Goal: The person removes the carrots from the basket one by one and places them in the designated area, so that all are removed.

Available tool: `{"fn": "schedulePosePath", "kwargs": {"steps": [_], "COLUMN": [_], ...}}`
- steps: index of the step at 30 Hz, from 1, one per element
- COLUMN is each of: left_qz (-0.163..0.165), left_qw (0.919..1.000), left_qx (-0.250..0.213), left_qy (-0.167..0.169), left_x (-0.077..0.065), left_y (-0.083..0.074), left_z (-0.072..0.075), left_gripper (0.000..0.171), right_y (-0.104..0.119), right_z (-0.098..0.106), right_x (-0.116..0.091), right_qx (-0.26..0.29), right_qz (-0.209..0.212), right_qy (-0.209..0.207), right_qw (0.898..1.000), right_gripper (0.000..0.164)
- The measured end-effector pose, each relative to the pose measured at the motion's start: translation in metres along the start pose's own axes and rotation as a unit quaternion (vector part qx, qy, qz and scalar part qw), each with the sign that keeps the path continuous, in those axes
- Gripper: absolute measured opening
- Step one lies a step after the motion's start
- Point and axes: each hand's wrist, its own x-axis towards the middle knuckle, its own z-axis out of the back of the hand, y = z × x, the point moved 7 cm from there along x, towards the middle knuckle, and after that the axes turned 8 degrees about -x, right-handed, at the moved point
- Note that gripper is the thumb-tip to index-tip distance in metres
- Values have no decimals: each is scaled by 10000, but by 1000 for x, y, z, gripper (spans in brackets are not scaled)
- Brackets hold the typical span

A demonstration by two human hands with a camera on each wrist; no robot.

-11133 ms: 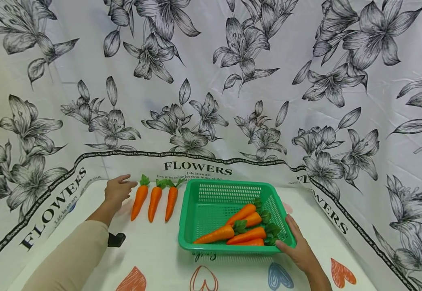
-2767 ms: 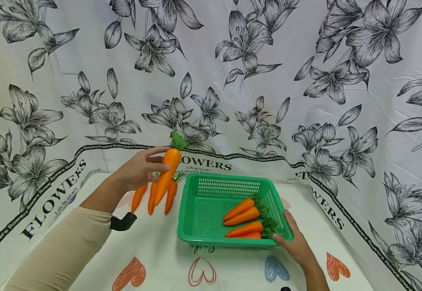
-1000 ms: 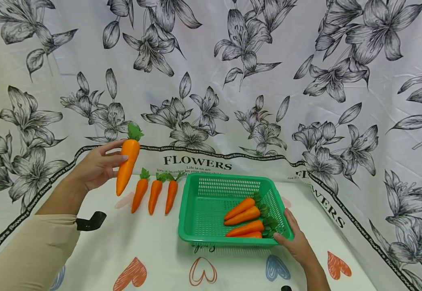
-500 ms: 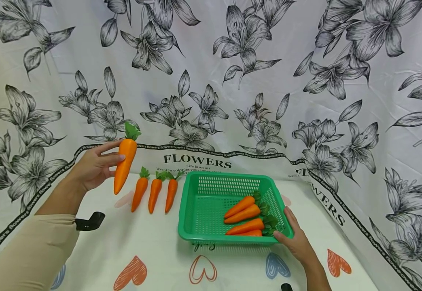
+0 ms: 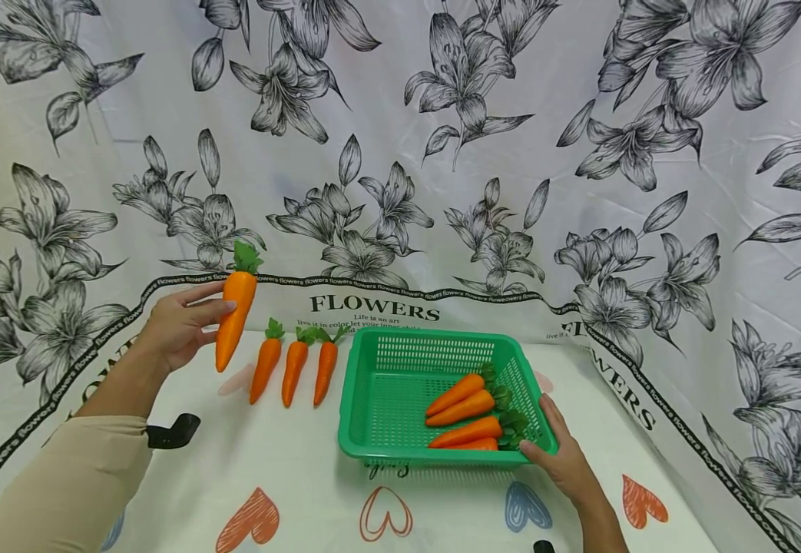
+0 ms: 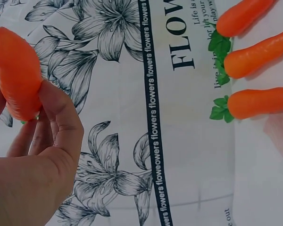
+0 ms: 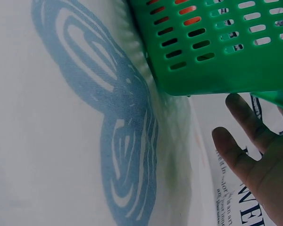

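Note:
My left hand pinches an orange carrot with a green leafy top, held up above the table to the left of a row of carrots. The row has a left carrot, a middle carrot and a right carrot, leaves toward the back. In the left wrist view the held carrot sits between thumb and fingers. My right hand rests at the front right corner of a green basket, thumb on the rim; the fingers are straight. Several carrots lie in the basket.
A white table cover with printed hearts lies under everything. Behind and at both sides hangs a white curtain with black lily prints. A black wrist mount sticks out from the left sleeve.
Since the oldest frame one carrot has left the basket and is in my left hand. It passed over the row, then moved left; in the last second it has barely shifted. The right hand stayed.

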Motion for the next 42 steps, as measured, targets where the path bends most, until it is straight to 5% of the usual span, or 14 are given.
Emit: {"fn": "schedulePosePath", "kwargs": {"steps": [9, 20, 34, 42], "left_qz": [-4, -30, 195, 157], "left_qw": [9988, 9906, 9920, 9856], "left_qx": [313, 436, -22, -201], "left_qy": [-378, -1293, -1249, -1670], "left_x": [4, 12, 13, 16], "left_y": [11, 33, 62, 80], "left_z": [11, 37, 44, 58], "left_gripper": [66, 66, 69, 67], "right_y": [0, 1, 0, 1], "right_z": [-1, -1, 0, 0], "right_x": [-1, -1, -1, 0], "right_qx": [-48, -142, -97, -112], "right_qz": [20, 31, -11, 37], "right_qy": [-32, -51, -52, -50], "right_qw": [10000, 9999, 9999, 9999], "right_gripper": [80, 79, 79, 79]}}
